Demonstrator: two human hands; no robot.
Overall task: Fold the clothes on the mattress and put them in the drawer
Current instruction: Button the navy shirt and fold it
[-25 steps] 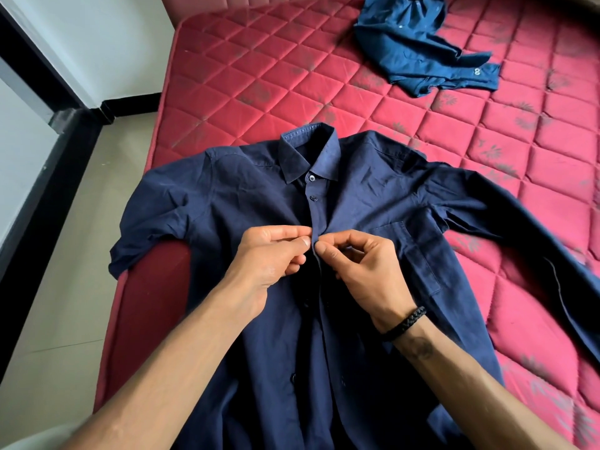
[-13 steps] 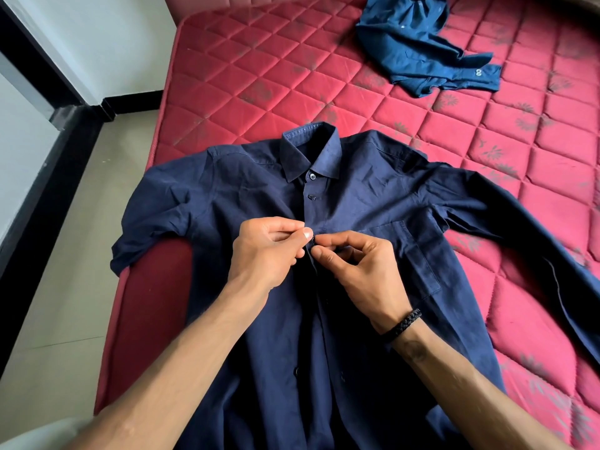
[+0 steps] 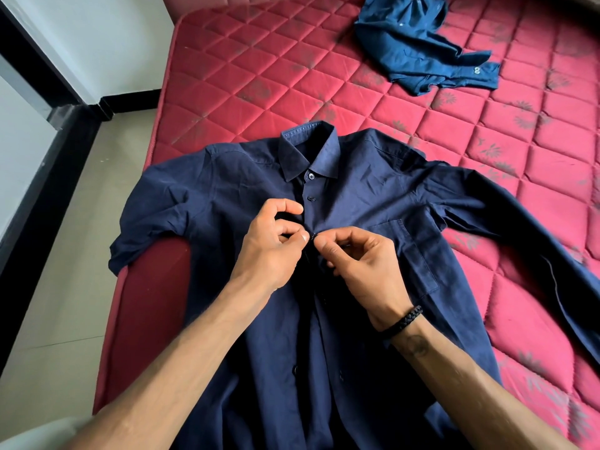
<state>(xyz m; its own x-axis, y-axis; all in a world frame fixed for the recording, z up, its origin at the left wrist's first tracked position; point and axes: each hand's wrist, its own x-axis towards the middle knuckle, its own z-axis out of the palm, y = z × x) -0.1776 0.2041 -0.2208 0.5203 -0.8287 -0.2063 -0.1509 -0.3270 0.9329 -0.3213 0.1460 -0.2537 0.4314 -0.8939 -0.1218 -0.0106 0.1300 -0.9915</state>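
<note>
Both hands [image 3: 271, 245] [image 3: 363, 267] lower, pinching shirt placket [image 3: 311, 237]

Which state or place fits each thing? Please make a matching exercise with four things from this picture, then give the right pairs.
Things:
1. navy shirt
2. blue shirt
3. bracelet
4. mattress

States or places:
A. red and quilted
B. crumpled at the far side of the mattress
C. on the right wrist
D. spread flat, collar away from the person

Pairs: 1-D, 2-B, 3-C, 4-A

Both the left hand and the right hand pinch the front edge of the navy shirt at a button.
</note>
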